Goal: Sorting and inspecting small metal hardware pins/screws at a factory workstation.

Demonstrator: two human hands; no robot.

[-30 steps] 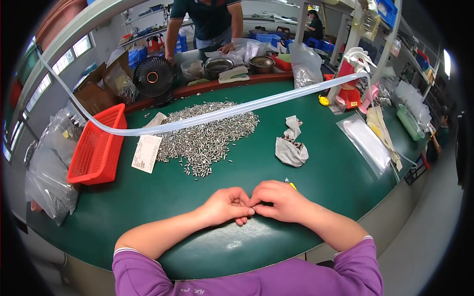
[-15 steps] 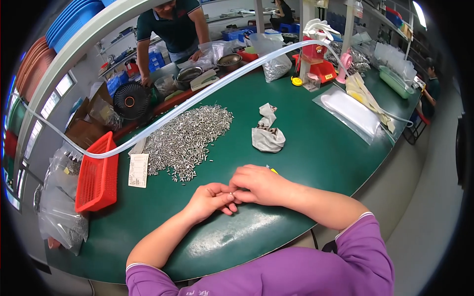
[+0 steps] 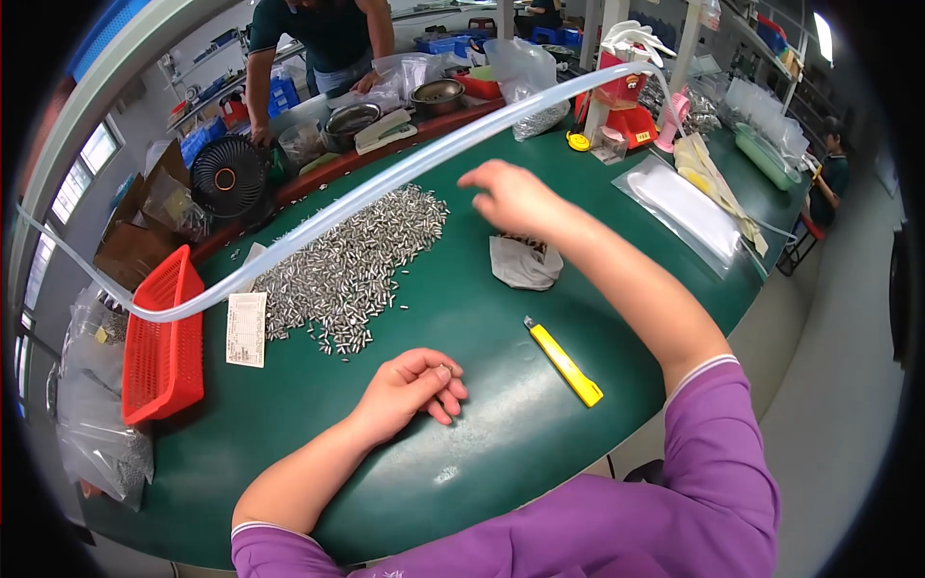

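My left hand [image 3: 409, 387] is above the near part of the green table, its thumb and forefinger pinched on a tiny piece too small to make out. Farther off, my right hand [image 3: 520, 199] is stretched over the table, to the right of a heap of small silvery metal pins [image 3: 361, 260]. Its forefinger points left, apart from the thumb, and no object shows between them. Just below that wrist stands an opened pale grey bag [image 3: 525, 265] with small dark pieces in its mouth. A yellow utility knife [image 3: 567, 364] lies between the bag and the table's front edge.
A clear hose [image 3: 356, 197] arches across the table. At the left are a printed paper slip [image 3: 246, 329], a red basket [image 3: 164, 342] and plastic bags [image 3: 106, 414]. Flat white packets [image 3: 679, 212] and gloves lie at the right. Across the table, a person [image 3: 323, 48] stands near a black fan [image 3: 228, 178].
My right hand has left my left hand and moved up and away, uncovering the yellow knife. It now hides the small crumpled piece behind the grey bag. My left hand has stayed nearly still.
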